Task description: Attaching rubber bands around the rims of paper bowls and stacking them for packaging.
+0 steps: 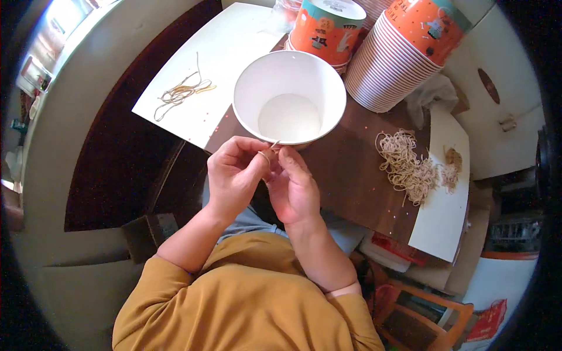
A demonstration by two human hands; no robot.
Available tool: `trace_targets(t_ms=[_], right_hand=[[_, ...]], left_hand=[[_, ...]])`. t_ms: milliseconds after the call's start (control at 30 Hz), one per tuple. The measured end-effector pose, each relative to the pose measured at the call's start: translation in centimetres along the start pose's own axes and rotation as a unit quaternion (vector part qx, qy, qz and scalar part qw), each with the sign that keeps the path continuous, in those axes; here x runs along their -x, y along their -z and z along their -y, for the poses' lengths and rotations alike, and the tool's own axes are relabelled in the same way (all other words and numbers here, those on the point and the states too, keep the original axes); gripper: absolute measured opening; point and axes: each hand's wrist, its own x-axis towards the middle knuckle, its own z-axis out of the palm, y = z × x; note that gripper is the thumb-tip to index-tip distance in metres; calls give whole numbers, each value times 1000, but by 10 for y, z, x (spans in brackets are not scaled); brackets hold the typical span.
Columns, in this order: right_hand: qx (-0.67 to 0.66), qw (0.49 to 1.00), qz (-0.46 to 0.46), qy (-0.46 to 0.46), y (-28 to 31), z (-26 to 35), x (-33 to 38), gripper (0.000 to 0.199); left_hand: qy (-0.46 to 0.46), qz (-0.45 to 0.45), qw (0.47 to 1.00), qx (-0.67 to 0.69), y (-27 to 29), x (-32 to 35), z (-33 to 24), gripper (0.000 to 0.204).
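Observation:
A large white-lined paper bucket [290,117] stands mouth up on the brown table in front of me, with nothing seen inside. At its near rim a thin pale cord [275,144] shows, and both my hands meet there. My left hand [237,172] pinches the cord between thumb and fingertips, and a bit of it crosses the thumb. Close beside it, my right hand [297,186] has its thumb and fingers closed on the cord too. My fingers hide most of the cord and the near outer wall of the bucket.
Tall nested stacks of orange printed buckets [389,61] stand at the back right. A tangled pile of beige cords [410,167] lies on the table's right. Several grey and tan cords [182,90] lie on a white board [225,44] at the left. A wooden chair [433,304] stands lower right.

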Motion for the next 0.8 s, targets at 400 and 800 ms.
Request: trace_targets(t_ms=[400, 800], right_hand=[[313, 931, -83, 167, -8, 21, 9, 15], [406, 898, -54, 161, -11, 26, 6, 14]], left_hand=[[44, 10, 999, -17, 5, -5, 3, 6], [59, 35, 998, -2, 4, -4, 7, 6]])
